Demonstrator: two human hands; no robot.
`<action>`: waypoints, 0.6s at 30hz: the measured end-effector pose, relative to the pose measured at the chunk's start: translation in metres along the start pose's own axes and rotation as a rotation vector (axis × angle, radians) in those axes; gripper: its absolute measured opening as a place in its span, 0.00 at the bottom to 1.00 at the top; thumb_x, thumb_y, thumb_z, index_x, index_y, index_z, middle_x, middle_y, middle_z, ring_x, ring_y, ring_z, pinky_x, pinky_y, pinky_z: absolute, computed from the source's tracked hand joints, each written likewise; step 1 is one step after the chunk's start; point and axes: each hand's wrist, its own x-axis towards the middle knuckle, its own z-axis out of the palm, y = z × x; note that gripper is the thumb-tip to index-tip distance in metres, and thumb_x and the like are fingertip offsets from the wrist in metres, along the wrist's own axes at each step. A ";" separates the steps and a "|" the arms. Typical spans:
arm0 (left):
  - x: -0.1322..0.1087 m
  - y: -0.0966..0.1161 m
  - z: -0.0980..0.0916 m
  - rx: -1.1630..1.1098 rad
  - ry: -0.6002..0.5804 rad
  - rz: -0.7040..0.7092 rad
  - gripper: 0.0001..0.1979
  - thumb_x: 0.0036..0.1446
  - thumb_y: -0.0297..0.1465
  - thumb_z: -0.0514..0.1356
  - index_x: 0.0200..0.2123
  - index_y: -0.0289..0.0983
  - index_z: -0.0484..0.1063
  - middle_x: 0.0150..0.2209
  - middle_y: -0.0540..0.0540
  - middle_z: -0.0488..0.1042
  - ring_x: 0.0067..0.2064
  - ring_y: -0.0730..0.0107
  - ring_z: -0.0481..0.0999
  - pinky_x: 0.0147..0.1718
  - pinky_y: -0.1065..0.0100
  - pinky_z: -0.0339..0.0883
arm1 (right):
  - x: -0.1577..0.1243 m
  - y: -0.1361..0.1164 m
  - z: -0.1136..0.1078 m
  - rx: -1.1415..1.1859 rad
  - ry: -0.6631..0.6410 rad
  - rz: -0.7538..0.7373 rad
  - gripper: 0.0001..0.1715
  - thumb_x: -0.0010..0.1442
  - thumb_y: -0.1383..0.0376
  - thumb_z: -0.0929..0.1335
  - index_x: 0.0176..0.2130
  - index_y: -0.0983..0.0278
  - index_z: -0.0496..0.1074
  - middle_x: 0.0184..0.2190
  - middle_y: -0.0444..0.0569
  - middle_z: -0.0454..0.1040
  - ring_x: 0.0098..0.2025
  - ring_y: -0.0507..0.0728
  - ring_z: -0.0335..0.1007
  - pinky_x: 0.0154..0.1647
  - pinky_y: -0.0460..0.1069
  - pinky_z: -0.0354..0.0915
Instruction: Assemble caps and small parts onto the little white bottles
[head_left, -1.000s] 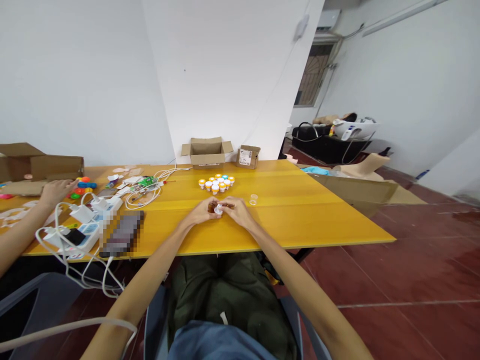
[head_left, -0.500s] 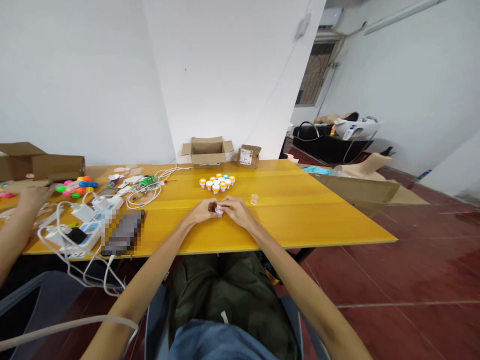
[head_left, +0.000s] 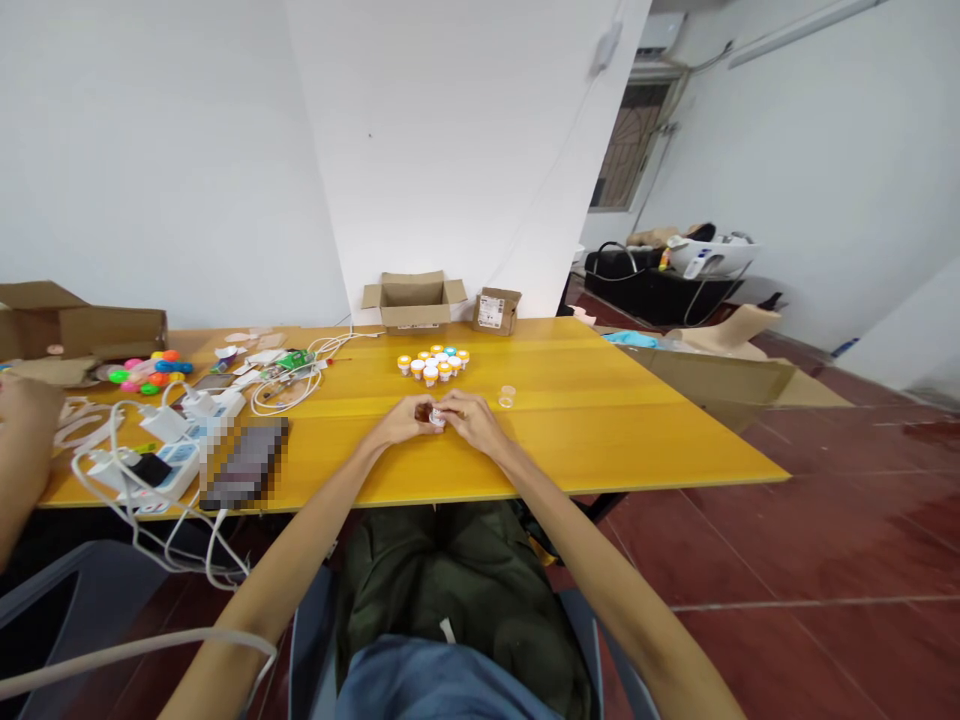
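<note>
Over the front part of the table, my left hand has its fingers curled round a small white jar-like piece. My right hand meets it there, fingertips pressed together on the same piece. Dark reddish-brown shows between the left fingers; whether that is shadow or part of a thing I cannot tell. Just beyond my hands stand several small white jars in a cluster, most with orange rims and one with a blue-green one. To the right of my right hand lies a clear plastic ring or cup.
Against the wall stand an open cardboard box and a smaller box. On the left are a power strip with white cables, a blurred-out dark device, colourful balls and another person's arm.
My hands stay together around the white piece with hardly any movement. The other person's arm at the left has drawn further left. The view has shifted very slightly.
</note>
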 end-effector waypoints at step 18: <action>0.000 -0.002 0.001 0.055 0.023 -0.003 0.14 0.41 0.31 0.71 0.33 0.36 0.75 0.28 0.51 0.75 0.31 0.70 0.73 0.36 0.67 0.68 | -0.015 0.001 -0.029 -0.280 0.141 0.064 0.11 0.65 0.62 0.67 0.45 0.56 0.80 0.41 0.51 0.80 0.45 0.61 0.75 0.49 0.55 0.70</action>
